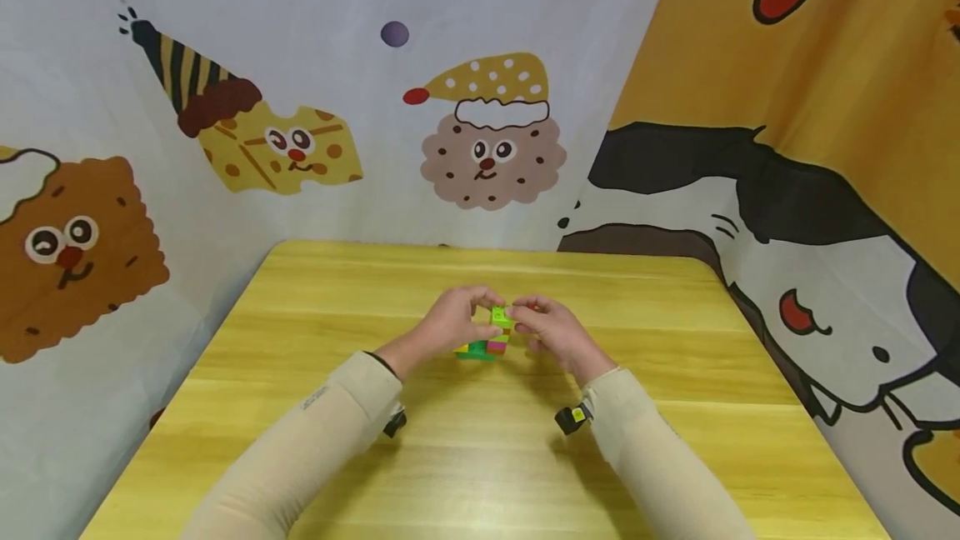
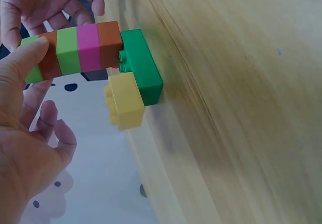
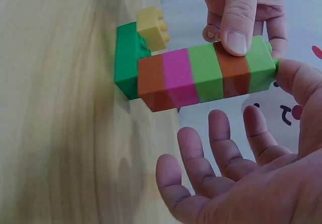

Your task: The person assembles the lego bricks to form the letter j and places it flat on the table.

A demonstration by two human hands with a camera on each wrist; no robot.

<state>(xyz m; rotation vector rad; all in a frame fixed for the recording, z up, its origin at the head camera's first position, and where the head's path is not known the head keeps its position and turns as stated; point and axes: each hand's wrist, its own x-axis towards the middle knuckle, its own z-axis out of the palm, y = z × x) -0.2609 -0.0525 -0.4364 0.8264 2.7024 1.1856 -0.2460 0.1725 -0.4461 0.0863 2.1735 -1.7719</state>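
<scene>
A tower of toy building bricks [image 3: 204, 75] rises from one end of a flat green brick [image 2: 143, 68] on the table. From the bottom it runs orange-brown, pink, light green, orange-brown, light green. At the base's other end sits a yellow brick [image 2: 128, 100], studs up. My left hand [image 1: 450, 319] pinches the tower near its top, thumb across the upper orange-brown brick; its fingertips behind are partly hidden. On the other side, my right hand [image 1: 555, 332] has its thumb [image 3: 297, 78] at the top brick's studs. Its other fingers are spread loosely beside the tower.
The wooden table [image 1: 480, 457] extends around the bricks. Its far edge meets a cartoon-printed curtain [image 1: 337, 48]. Small black wrist cameras hang below both sleeves, one of them the right wrist camera [image 1: 572, 419].
</scene>
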